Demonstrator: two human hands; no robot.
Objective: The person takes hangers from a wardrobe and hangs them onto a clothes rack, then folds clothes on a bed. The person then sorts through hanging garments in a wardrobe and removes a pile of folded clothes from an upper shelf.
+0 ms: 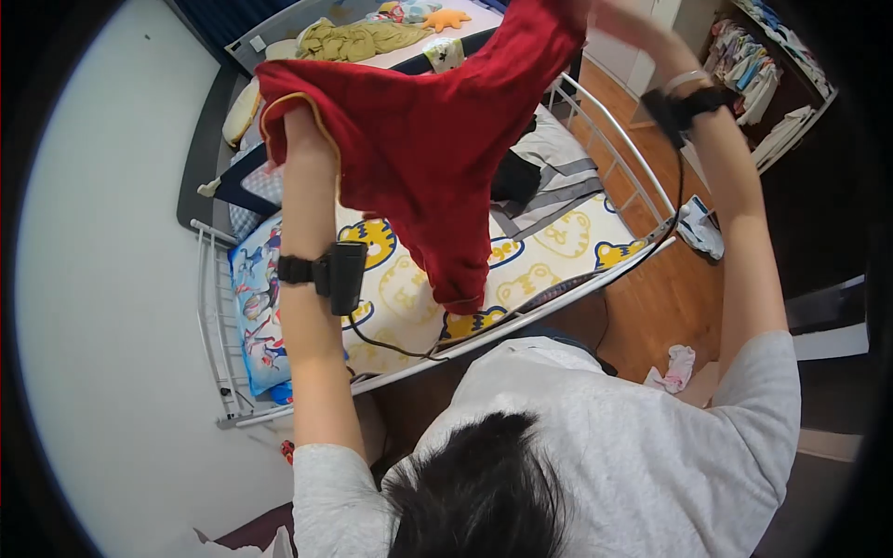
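Note:
A red garment (419, 139) with yellow trim along one opening hangs in front of me, above the bed; its exact kind is unclear. My left forearm (312, 195) reaches up into the trimmed opening, so the left hand and its fingers are hidden inside the cloth. At the top edge of the view, my right hand (606, 13) grips the upper right corner of the garment, partly cut off and blurred. The lower end of the cloth dangles over the tiger-print sheet (405, 288). Black bands with small devices and cables sit on both wrists.
A white metal bed frame (521, 321) runs just in front of my body. On the bed lie a blue cartoon pillow (256, 316), a grey striped cloth (558, 177) and a black cloth (514, 179). Clothes fill a wardrobe (744, 70) at right. A crumpled pink-white cloth (676, 369) is on the floor.

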